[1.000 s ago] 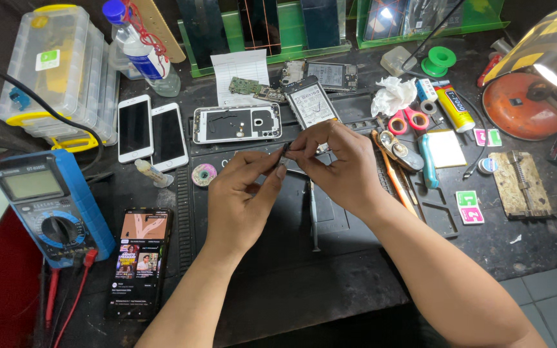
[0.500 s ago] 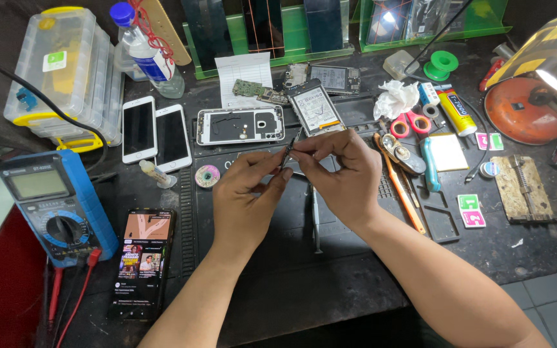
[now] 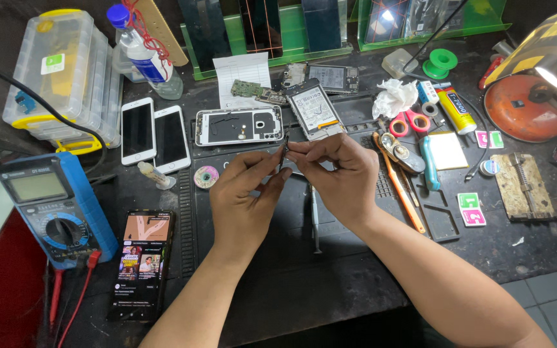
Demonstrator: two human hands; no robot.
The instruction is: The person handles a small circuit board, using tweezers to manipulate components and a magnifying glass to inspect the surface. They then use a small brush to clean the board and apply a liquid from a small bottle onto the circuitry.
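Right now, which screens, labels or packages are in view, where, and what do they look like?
Lit phone: lower left on the mat, black slab, colourful video page.
Multimeter: far left, blue case, blank grey display, round dial.
Two white phones: upper left, side by side, dark screens.
Glue tube: upper right, yellow with print.
Two small packets: right, green and pink.
Paper slip: top centre, white, ruled.

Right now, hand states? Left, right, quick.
Left hand: closed, fingertips pinching the small dark part.
Right hand: closed, pinching the same small dark part from the other side.
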